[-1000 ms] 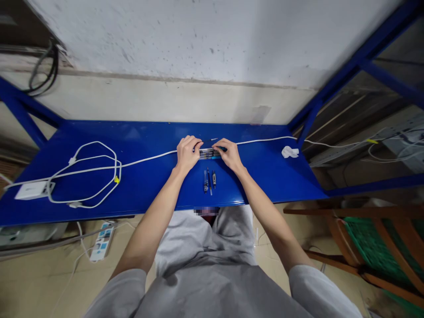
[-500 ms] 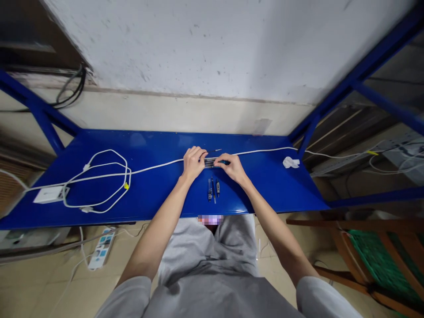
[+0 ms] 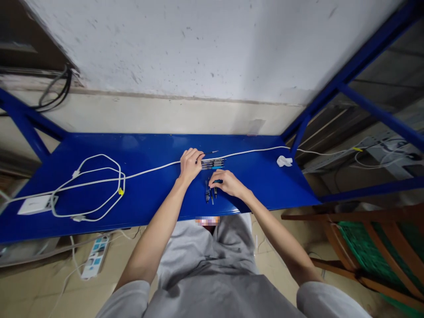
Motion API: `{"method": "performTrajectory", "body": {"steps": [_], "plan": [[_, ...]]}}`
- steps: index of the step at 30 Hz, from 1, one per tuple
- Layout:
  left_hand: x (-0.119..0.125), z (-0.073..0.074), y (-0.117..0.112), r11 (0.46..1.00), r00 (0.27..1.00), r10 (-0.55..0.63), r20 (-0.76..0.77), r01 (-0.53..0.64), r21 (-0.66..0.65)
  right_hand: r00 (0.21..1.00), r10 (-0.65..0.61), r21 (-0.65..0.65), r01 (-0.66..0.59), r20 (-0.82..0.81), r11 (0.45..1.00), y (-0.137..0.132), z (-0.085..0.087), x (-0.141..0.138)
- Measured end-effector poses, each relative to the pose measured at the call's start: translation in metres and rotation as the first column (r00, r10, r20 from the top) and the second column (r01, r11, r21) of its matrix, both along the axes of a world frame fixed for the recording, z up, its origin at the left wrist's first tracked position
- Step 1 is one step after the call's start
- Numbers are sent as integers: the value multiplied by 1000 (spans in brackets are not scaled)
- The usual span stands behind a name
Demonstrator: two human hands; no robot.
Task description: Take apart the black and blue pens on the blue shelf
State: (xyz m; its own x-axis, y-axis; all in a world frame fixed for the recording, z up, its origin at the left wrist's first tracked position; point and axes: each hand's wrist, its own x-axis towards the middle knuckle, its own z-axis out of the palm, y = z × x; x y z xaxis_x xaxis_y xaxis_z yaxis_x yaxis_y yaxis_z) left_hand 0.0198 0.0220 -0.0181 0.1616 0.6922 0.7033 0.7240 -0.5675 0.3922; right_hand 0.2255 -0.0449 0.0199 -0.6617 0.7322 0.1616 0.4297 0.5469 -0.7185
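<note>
My left hand point(image 3: 190, 165) is closed on a thin dark pen refill point(image 3: 211, 153), whose pale tip points right. Just beside those fingers, several pens point(image 3: 215, 164) lie in a row on the blue table, one with a bright blue part. My right hand point(image 3: 227, 182) is pinched over the near end of the table, with a small blue piece point(image 3: 217, 181) showing at its fingers. Below the fingertips lie a clear pen barrel point(image 3: 207, 194), a thin refill point(image 3: 212, 198) and a greyish pen part point(image 3: 215, 192), their upper ends partly covered by the hand.
A white cable point(image 3: 155, 168) crosses the blue table point(image 3: 159, 198) behind the pens, coiling at left near a white adapter point(image 3: 36, 205). Crumpled white tissue point(image 3: 284, 161) lies at right. Blue frame posts stand at both ends; a wall is behind.
My right hand has moved from the pen row toward me, over the loose pen parts. The row's right ends are now uncovered. My left hand keeps the refill. The view has shifted slightly.
</note>
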Motion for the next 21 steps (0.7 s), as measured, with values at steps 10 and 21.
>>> {"method": "performTrajectory", "body": {"steps": [10,21], "plan": [[1,-1,0,1000,1000,-3,13,3,-2,989,13,-2,-13,146,1000,-3,0,-5],[1,-3,1,1000,1000,-9,27,10,-18,774,-524,85,532,354,842,-27,7,2]]}}
